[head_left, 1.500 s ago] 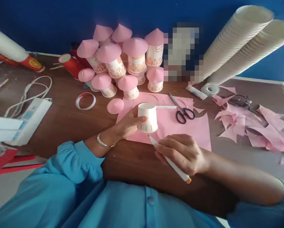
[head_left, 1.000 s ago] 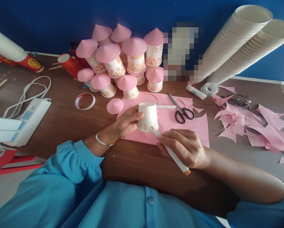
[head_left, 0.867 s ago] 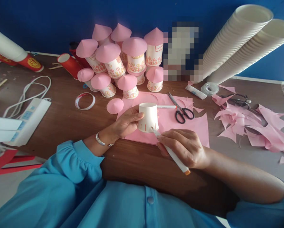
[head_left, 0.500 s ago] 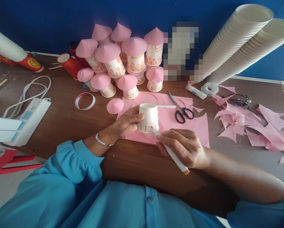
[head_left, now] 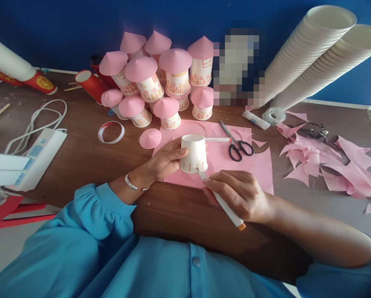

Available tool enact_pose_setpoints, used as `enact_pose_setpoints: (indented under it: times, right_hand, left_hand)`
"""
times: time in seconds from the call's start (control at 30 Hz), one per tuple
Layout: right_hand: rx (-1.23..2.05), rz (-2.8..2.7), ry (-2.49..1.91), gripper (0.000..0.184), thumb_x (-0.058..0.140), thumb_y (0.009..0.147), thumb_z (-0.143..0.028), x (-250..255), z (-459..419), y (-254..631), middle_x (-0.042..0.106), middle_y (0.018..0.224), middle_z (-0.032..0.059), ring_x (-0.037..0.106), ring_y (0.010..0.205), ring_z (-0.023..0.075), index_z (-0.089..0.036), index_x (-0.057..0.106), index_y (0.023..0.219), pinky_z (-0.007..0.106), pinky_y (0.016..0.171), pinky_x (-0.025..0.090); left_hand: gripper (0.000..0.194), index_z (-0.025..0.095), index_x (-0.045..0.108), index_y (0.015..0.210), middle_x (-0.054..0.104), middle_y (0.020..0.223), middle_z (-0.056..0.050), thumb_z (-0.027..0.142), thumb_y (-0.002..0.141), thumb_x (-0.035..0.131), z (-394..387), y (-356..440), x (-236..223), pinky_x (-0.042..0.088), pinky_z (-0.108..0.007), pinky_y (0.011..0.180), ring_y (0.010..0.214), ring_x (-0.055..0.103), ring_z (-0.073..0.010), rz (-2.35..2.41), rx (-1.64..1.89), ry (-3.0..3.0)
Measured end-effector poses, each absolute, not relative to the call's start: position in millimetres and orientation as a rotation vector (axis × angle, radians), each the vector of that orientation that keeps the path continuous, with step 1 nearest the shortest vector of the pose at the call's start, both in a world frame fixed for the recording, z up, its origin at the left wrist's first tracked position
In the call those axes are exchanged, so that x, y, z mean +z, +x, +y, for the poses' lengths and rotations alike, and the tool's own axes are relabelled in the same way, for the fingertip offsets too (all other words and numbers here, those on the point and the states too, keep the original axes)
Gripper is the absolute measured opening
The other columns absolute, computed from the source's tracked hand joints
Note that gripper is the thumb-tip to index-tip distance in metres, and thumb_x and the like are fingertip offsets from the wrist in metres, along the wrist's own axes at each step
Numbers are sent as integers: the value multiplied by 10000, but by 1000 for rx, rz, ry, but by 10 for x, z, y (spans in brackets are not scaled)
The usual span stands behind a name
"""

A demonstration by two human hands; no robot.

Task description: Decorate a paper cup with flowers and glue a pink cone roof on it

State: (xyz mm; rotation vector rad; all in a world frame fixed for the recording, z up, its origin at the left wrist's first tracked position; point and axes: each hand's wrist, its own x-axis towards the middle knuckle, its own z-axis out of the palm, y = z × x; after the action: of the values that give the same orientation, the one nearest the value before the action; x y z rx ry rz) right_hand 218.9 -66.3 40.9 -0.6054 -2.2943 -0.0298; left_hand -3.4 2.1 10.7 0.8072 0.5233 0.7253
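Observation:
My left hand (head_left: 168, 159) grips a white paper cup (head_left: 193, 151) from its left side, thumb on the near wall. The cup is upside down, and short coloured strokes run along its lower edge. In my right hand (head_left: 238, 194) is a white marker (head_left: 225, 207) with an orange end; its tip touches the cup near the rim. Beneath and behind the cup lies a pink paper sheet (head_left: 250, 174). On that sheet are black-handled scissors (head_left: 237, 145) and a second white marker (head_left: 218, 140), partly hidden by the cup.
Several decorated cups with pink cone roofs (head_left: 175, 68) stand at the back, with a loose pink cone (head_left: 150, 138) in front. Tall cup stacks (head_left: 306, 54), clear tape (head_left: 274, 116) and pink scraps (head_left: 312, 153) occupy the right. A tape ring (head_left: 111, 132) and power strip (head_left: 41, 159) lie left.
The marker tip has moved slightly down towards the cup's rim, and a yellowish stroke now shows there. My left hand keeps its hold, almost unmoved.

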Motion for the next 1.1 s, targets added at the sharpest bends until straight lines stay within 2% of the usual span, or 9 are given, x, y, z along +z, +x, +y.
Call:
enact_pose_setpoints:
  times: [0.23,0.33,0.4,0.5,0.7,0.9,1.1]
  right_hand:
    - [-1,-2322,-604,153,645,894,-25,417,-678,2162,573,661,-42,554,551,111,-140,564,952,256,480,456]
    - [-15,-2347,-597,137,652,895,-31,415,-683,2151,569,650,-39,563,548,118,-122,576,963,265,469,450]
    - [-20,-2360,-578,131,668,891,-41,405,-690,2145,582,652,-27,581,564,126,-106,583,967,270,471,456]
    - [-24,-2379,-572,118,657,905,-60,386,-703,2141,603,676,-22,604,601,129,-120,583,975,262,486,471]
    - [-37,-2323,-534,133,666,899,-75,421,-689,2164,626,699,-18,601,589,120,-139,577,977,259,489,501]
    - [-48,-2277,-566,151,664,903,-73,461,-643,2198,633,681,-23,634,592,127,-141,591,1015,256,503,546]
    - [-74,-2265,-614,169,673,892,-69,405,-631,2212,653,702,-8,658,613,142,-130,600,1031,257,504,549]
  left_hand:
    - [550,171,663,1287,726,1268,-170,454,826,766,17,-23,120,512,-532,1046,1305,612,-407,509,714,809]
    - [638,206,643,1308,723,1268,-158,487,765,824,2,-20,79,542,-495,975,1238,654,-398,520,719,854]
    - [666,224,643,1296,721,1261,-144,467,719,870,-7,-10,55,559,-439,899,1160,692,-369,543,730,884]
    - [609,229,658,1251,727,1210,-126,438,723,878,-11,6,44,556,-380,804,1051,719,-316,576,750,908]
    - [578,219,690,1222,734,1094,-82,453,726,874,12,-8,50,536,-346,790,944,686,-236,629,789,906]
    - [592,216,662,1320,729,1221,-126,460,800,805,38,-39,85,548,-413,913,1146,673,-318,614,790,852]
    - [658,190,610,1393,753,1204,-157,436,813,797,45,-26,151,517,-521,1036,1251,650,-385,554,745,808]
